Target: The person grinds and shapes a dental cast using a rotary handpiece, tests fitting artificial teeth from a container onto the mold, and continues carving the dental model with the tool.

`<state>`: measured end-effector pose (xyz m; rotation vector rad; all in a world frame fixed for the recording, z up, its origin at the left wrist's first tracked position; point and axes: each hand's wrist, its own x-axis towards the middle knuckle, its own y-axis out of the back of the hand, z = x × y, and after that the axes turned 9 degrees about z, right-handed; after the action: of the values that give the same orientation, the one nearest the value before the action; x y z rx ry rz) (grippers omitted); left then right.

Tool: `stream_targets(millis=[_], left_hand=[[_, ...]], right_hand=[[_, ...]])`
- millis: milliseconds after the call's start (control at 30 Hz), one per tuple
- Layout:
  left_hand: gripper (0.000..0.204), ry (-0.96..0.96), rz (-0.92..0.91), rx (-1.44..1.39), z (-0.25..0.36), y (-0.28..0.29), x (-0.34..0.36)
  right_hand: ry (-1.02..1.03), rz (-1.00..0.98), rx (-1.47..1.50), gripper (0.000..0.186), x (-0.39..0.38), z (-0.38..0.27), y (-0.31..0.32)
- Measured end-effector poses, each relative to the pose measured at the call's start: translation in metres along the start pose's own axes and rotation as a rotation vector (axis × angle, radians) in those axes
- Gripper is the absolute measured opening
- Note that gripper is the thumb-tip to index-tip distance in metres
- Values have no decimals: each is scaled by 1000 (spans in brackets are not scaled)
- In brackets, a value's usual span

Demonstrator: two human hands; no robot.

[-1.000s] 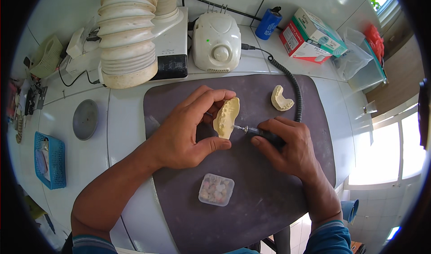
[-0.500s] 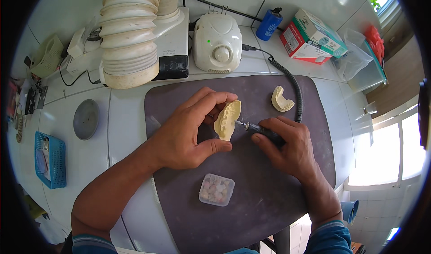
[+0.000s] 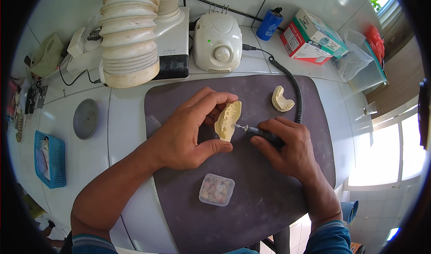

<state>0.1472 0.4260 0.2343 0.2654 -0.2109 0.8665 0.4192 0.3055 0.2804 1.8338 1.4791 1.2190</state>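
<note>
My left hand grips a pale yellow plaster dental model between thumb and fingers, its row of teeth facing up toward me. In my right hand is a dark rotary handpiece, held like a pen. The metal bur at its end meets or nearly meets the model's right edge; contact is too small to tell. A coiled black cord runs from the far side down to my right hand. Beyond that hand, a second horseshoe-shaped dental model lies on the dark mat.
A clear box of small pieces sits on the mat near me. At the back stand a white control unit and a ribbed suction hose. To the left are a grey dish and a blue basket; stacked boxes stand back right.
The handpiece tip has shifted very slightly down and left along the model's edge. Both hands otherwise keep nearly the same place and grip.
</note>
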Motion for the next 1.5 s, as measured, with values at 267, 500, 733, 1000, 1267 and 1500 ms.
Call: stream_targets(millis=[267,500,733,1000,1267,1500], left_hand=[[86,4,-3,-2,2,0,0],[89,-3,-33,5,3,2,1],[89,7,-35,4,3,2,0],[86,16,-4,-5,3,0,0],[90,22,-44,11,4,2,0],[89,15,-39,16,5,2,0]], right_hand=[[7,-2,0,31,0,1,0],[5,-4,-2,30,0,0,1],[-38,26,18,29,-1,2,-2],[-36,7,30,30,0,0,0],[-31,11,23,29,1,1,0],[1,11,9,30,0,1,0]])
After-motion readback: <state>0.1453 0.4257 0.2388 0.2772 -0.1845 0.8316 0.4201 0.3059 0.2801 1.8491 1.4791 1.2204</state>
